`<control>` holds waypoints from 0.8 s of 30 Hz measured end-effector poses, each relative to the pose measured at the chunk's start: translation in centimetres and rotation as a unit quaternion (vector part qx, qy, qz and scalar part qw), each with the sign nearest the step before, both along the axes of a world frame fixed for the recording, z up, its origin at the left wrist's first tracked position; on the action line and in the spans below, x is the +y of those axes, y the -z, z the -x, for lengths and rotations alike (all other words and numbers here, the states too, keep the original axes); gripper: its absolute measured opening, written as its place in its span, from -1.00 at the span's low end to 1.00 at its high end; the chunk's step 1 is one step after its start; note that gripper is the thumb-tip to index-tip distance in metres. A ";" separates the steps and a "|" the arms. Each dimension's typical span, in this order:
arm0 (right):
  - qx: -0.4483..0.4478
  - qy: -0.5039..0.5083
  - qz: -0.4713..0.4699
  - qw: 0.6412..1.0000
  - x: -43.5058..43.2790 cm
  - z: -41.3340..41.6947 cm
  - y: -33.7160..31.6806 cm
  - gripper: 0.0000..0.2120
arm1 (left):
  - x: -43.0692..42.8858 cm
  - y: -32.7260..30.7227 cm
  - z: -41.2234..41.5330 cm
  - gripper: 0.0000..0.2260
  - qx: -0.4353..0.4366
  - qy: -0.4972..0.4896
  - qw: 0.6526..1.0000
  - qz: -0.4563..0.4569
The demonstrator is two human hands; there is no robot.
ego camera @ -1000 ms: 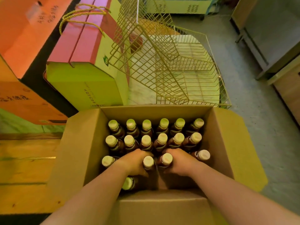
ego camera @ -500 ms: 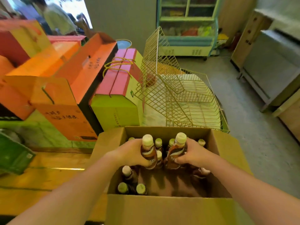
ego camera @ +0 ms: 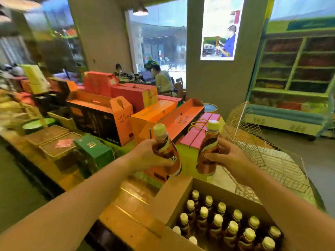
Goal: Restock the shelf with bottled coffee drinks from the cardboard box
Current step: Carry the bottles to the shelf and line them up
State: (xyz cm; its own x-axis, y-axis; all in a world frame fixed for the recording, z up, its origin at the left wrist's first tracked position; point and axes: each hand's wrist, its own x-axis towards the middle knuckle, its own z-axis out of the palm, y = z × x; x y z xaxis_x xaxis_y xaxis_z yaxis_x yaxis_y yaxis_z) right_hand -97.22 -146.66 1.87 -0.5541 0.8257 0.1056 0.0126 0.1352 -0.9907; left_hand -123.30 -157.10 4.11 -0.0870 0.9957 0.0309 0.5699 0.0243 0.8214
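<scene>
Gift cartons (ego camera: 154, 113) crowd the far side; left hand (ego camera: 145, 157) and right hand (ego camera: 231, 156) each grip a bottle (ego camera: 165, 151) above the cardboard box (ego camera: 174, 198), shelving probably next.

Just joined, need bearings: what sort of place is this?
Probably a small grocery shop: stacked gift boxes, a stocked green shelf unit, and a cardboard box of bottled drinks.

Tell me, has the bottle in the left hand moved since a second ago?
Yes, upward. The bottle stood down inside the cardboard box; now the left hand holds it well above the box's rim.
</scene>
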 end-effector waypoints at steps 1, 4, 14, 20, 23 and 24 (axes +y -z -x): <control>0.012 -0.015 -0.012 1.000 -0.4 1.8 -1.0 -0.68 | -1.5 -1.0 1.2 -0.68 -0.023 -0.026 0.999 -0.015; 0.042 -0.062 -0.033 0.997 -2.3 7.9 -3.9 -0.73 | -6.6 -3.6 5.1 -0.70 -0.068 -0.086 0.992 -0.059; 0.097 -0.193 -0.084 0.973 -14.6 31.8 -10.8 -0.71 | -27.1 -9.0 20.7 -0.73 -0.070 -0.318 0.923 -0.206; 0.100 -0.265 -0.133 0.950 -25.3 46.4 -13.4 -0.76 | -41.4 -11.6 30.6 -0.65 -0.028 -0.433 0.864 -0.254; 0.110 -0.305 -0.134 0.936 -31.5 53.6 -14.1 -0.67 | -48.8 -12.7 34.5 -0.69 0.017 -0.470 0.844 -0.258; 0.114 -0.319 -0.130 0.932 -33.7 56.1 -14.2 -0.66 | -51.4 -12.9 35.8 -0.71 0.029 -0.485 0.836 -0.255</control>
